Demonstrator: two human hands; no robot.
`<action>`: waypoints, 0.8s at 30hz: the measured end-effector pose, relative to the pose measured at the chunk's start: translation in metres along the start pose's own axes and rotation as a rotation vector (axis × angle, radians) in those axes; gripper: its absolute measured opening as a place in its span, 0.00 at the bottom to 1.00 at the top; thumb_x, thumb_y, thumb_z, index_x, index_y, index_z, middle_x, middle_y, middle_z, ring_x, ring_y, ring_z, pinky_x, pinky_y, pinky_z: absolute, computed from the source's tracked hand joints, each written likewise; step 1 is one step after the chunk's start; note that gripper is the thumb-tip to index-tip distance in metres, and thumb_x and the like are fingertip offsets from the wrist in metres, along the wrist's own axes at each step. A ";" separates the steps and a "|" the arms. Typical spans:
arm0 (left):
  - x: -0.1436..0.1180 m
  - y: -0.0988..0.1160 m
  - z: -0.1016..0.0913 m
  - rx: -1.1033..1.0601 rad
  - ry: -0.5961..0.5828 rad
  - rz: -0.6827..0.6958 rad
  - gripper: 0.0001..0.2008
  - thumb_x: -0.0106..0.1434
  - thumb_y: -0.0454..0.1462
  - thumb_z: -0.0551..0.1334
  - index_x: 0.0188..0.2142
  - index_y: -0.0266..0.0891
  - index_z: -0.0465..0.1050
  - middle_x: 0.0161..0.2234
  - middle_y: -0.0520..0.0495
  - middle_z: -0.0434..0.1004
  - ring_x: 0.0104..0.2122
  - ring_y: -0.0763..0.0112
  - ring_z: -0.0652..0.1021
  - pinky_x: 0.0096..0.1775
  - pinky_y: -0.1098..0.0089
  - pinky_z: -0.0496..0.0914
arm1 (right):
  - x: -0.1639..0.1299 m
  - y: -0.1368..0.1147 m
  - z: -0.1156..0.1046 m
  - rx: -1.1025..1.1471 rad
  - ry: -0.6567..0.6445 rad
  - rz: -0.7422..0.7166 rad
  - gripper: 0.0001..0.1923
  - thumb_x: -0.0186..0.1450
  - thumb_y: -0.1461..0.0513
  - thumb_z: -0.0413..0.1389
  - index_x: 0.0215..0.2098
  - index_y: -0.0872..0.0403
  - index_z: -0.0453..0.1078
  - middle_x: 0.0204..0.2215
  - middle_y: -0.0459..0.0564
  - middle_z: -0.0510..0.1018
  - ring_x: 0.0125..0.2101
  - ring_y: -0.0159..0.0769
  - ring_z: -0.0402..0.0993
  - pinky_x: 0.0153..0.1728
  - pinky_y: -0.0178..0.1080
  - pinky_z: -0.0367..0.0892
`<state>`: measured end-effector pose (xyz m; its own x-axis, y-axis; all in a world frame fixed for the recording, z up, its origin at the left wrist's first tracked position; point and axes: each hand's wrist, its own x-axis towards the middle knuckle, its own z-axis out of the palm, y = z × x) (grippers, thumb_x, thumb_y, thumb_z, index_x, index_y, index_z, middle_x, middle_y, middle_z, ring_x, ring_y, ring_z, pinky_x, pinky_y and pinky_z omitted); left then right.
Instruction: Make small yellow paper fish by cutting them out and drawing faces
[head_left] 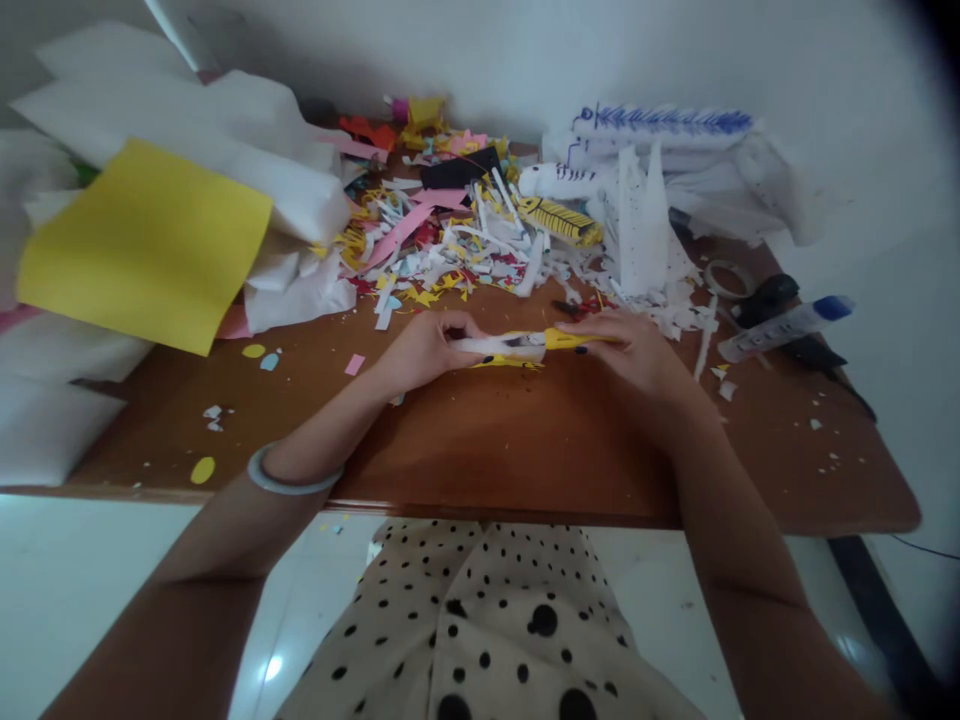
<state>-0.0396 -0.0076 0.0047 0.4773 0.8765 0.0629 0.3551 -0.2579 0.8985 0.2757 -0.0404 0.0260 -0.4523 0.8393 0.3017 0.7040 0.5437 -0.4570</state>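
Observation:
My left hand (427, 352) is closed on the left end of a flat white piece with yellow paper edges (517, 350), just above the table. At its right end my right hand (637, 350) pinches a yellow paper part (564, 339), with the fingers along its top and the thumb below. The yellow part meets or overlaps the white piece; whether they are joined I cannot tell. Dark marks show on the white surface. A heap of paper scraps (450, 250) lies just beyond both hands.
A yellow sheet (142, 245) rests on white foam (180, 120) at the left. Behind the hands lies a black-striped yellow piece (559, 220). At the right are a tape roll (729, 280), a blue-capped glue tube (784, 332) and a black tool (817, 352). The table's front edge (510, 515) is near me.

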 end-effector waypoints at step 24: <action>0.001 -0.005 0.001 0.018 0.124 0.042 0.12 0.55 0.41 0.68 0.37 0.38 0.77 0.38 0.47 0.81 0.36 0.69 0.78 0.39 0.70 0.71 | -0.016 0.037 -0.010 -0.128 0.268 0.371 0.18 0.62 0.59 0.57 0.50 0.49 0.73 0.47 0.53 0.79 0.47 0.49 0.76 0.51 0.52 0.69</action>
<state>-0.0400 -0.0056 -0.0004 0.3895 0.9080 0.1543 0.3516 -0.3014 0.8863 0.3145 -0.0334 0.0129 -0.0121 0.9364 0.3506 0.8608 0.1882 -0.4729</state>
